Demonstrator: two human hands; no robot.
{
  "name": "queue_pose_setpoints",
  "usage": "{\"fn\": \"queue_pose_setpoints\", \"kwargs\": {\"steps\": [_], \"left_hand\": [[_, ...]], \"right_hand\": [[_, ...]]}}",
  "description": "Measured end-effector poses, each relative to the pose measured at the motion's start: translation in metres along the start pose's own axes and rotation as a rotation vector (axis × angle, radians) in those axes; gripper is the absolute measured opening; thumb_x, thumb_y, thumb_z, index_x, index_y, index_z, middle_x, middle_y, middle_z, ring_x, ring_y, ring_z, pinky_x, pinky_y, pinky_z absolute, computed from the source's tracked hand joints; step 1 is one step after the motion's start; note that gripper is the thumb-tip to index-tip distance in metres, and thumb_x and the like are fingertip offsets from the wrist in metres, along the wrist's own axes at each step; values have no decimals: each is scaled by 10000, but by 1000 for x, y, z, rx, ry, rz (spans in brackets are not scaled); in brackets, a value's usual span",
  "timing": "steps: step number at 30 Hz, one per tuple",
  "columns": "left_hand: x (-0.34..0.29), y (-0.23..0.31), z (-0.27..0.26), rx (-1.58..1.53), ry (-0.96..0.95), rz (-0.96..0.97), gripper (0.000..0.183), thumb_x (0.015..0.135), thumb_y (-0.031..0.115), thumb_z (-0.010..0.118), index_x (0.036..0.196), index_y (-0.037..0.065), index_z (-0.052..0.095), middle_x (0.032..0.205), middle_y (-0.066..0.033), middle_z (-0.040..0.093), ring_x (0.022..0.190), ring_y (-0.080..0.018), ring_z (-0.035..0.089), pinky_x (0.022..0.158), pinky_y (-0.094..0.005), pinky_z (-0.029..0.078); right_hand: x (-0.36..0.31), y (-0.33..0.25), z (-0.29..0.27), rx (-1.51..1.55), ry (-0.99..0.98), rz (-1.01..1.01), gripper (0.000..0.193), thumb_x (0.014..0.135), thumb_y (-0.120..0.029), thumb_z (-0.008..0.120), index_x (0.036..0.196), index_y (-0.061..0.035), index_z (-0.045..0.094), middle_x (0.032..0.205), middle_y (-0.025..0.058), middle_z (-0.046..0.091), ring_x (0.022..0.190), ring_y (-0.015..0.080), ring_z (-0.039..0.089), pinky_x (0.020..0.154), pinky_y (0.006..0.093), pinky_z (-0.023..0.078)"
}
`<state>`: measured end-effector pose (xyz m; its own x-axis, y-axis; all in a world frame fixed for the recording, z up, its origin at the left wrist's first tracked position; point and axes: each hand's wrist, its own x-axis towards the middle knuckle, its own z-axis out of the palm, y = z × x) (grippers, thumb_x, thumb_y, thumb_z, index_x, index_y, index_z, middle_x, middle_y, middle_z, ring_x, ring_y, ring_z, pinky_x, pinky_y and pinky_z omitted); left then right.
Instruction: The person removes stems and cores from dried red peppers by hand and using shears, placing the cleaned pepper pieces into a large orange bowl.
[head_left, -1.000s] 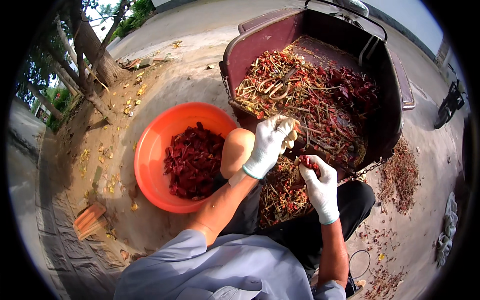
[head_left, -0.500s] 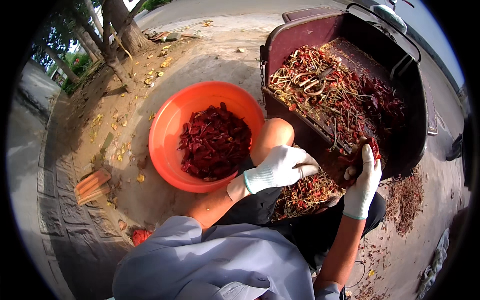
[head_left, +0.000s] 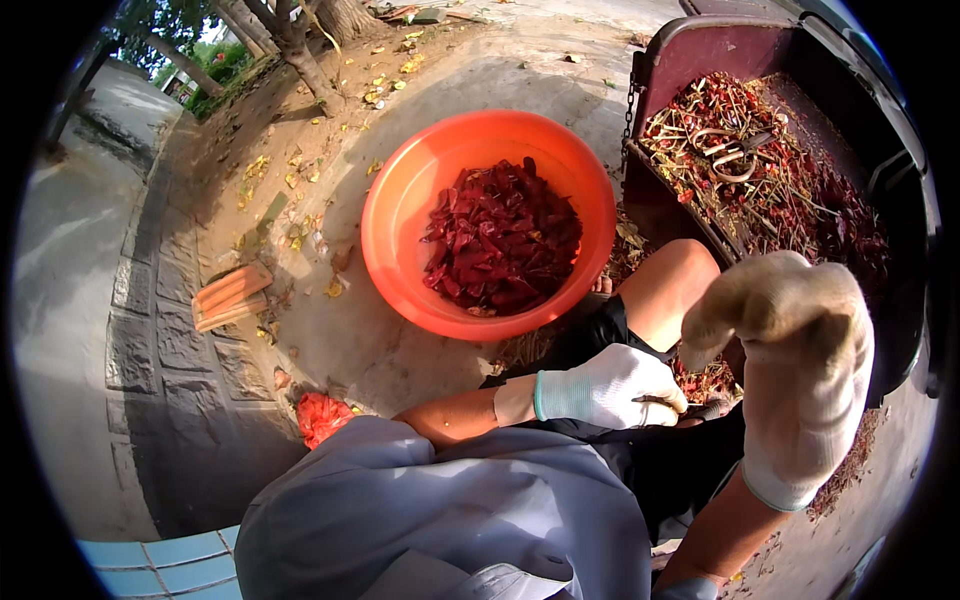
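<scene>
Both of my hands wear white knit gloves. My left hand (head_left: 615,388) rests low over my lap, its fingers pressed together; whatever they may hold is hidden. My right hand (head_left: 790,350) is raised close to the camera at the right, fingers curled and soiled at the tips; nothing shows between them, but their inside is hidden. Beyond my left hand stands an orange plastic basin (head_left: 395,265), partly filled with dried red chili peppers (head_left: 500,240). A dark red cart bed (head_left: 690,55) at the right holds chili stalks and pepper bits (head_left: 715,125).
Scissors (head_left: 735,155) with looped handles lie on the stalks. My bare knee (head_left: 670,285) is between basin and cart. Orange bricks (head_left: 232,297) and a red plastic bag (head_left: 322,417) lie at the left, near a stone-edged wall. A tree trunk (head_left: 345,20) stands at the back.
My right hand has risen from the cart's edge toward the camera, and the peppers it held no longer show. My left hand has lowered toward my lap. The view has swung left.
</scene>
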<state>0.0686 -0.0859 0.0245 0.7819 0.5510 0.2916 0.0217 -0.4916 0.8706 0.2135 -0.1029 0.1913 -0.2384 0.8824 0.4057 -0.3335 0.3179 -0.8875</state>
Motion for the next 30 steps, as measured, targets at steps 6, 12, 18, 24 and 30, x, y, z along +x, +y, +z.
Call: {"fn": "queue_pose_setpoints", "kwargs": {"steps": [6, 12, 18, 24, 30], "left_hand": [[7, -12, 11, 72, 21, 36, 171, 832, 207, 713, 941, 79, 742, 803, -98, 696, 758, -275, 677, 680, -372, 525], [-3, -18, 11, 49, 53, 15, 192, 834, 180, 741, 999, 84, 741, 824, -67, 697, 664, -203, 644, 635, -325, 512], [-1, -23, -4, 82, 136, 6, 190, 837, 155, 742, 985, 37, 735, 874, -91, 724, 755, -238, 686, 712, -343, 536], [-12, -38, -25, 72, 246, -153, 168, 863, 82, 704, 1017, 19, 730, 916, -114, 728, 803, -227, 704, 738, -328, 549], [-25, -64, -35, 7, 357, -339, 190, 915, 123, 670, 1064, 18, 724, 849, -76, 712, 714, -99, 634, 640, -267, 507]], "right_hand": [[-20, -27, 6, 204, -108, -166, 379, 1020, -364, 505, 956, 1, 588, 828, 193, 637, 629, 225, 610, 633, 361, 553], [-30, -34, 7, 267, -110, -235, 380, 1012, -363, 513, 938, 2, 591, 821, 187, 639, 632, 225, 613, 631, 361, 551], [-41, -40, 6, 265, -78, -268, 381, 1005, -361, 522, 920, 3, 594, 813, 180, 641, 635, 224, 617, 629, 360, 549], [-38, -32, 4, 270, -75, -248, 382, 997, -360, 531, 901, 4, 597, 805, 173, 644, 638, 223, 620, 626, 359, 547], [-39, -26, 1, 263, -48, -233, 384, 989, -359, 540, 883, 5, 600, 798, 167, 646, 641, 223, 623, 624, 359, 545]]}}
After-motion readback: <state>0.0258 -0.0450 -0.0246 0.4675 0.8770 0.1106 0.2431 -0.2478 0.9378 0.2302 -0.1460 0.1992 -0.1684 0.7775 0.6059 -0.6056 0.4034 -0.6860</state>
